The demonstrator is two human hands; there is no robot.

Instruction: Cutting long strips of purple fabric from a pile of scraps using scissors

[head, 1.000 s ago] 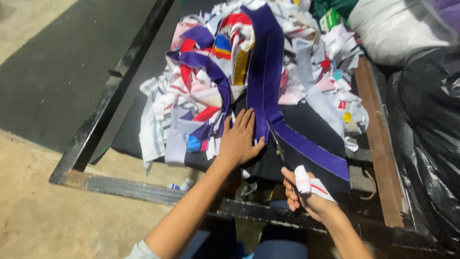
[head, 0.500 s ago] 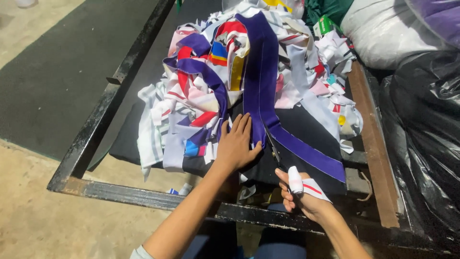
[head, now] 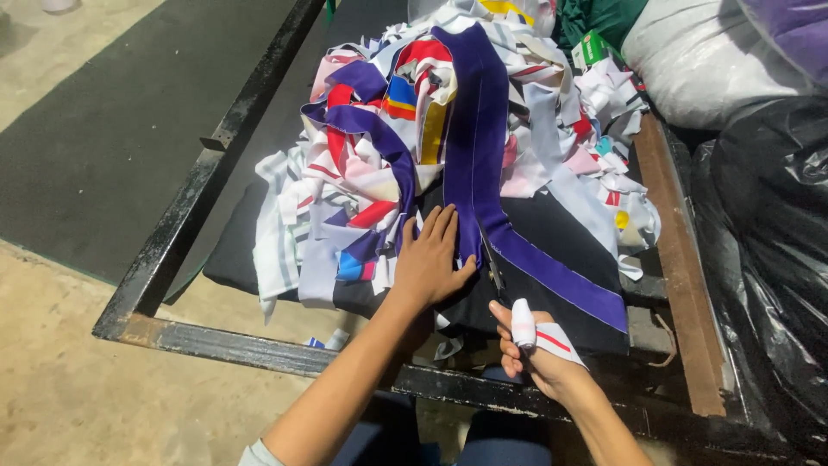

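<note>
One purple strip point(head: 483, 164), two hands: left hand point(head: 429, 263), right hand point(head: 535, 345)

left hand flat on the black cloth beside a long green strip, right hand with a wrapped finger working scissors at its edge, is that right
Not quite: the head view shows the long strip is purple, not green. The rest holds: left hand flat on the black cloth, right hand with a wrapped finger at the scissors.

Purple fabric strip point(head: 483, 164) draped lengthwise over scraps (scissors point(head: 493, 274) perhaps cutting)
</note>
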